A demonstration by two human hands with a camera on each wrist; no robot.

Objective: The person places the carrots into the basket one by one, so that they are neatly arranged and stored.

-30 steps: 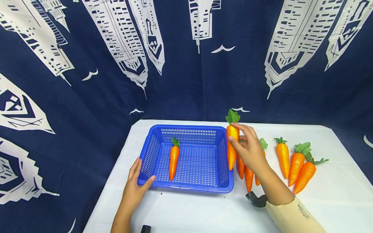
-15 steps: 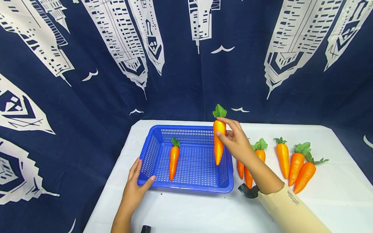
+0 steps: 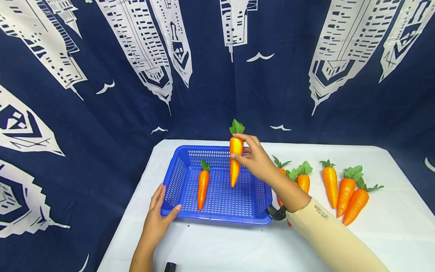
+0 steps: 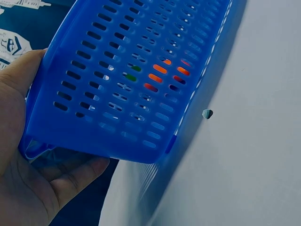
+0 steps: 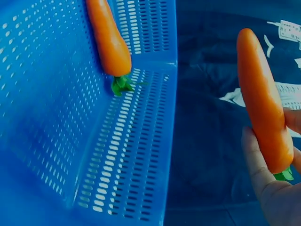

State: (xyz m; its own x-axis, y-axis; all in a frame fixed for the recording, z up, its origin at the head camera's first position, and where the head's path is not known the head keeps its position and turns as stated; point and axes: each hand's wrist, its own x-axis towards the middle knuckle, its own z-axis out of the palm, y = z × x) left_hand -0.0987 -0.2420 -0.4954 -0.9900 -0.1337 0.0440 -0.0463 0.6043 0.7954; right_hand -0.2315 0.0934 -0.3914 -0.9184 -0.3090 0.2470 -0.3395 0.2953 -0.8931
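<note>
In the head view a blue plastic basket [image 3: 217,218] with slotted walls stands on the table. One orange carrot [image 3: 203,189] with a green top lies inside it, left of centre. My right hand [image 3: 255,158] pinches another carrot [image 3: 234,151] near its leafy end, in the air over the basket, its tip pointing down. That held carrot [image 5: 261,99] also shows in the right wrist view. My left hand [image 3: 158,215] holds the basket's near left corner, thumb at the front rim and fingers along the left side; the basket wall [image 4: 117,108] fills much of the left wrist view.
Right of the basket lie several carrots, some partly hidden by my right forearm; an upright-lying carrot [image 3: 329,185] and two leaning ones are farther right. White cloth covers the table [image 3: 224,249]. A dark blue curtain [image 3: 210,105] printed with buildings hangs behind.
My right hand has carried its carrot leftward, from the basket's right edge to over its middle, and slightly higher. My left hand and the basket stay in place.
</note>
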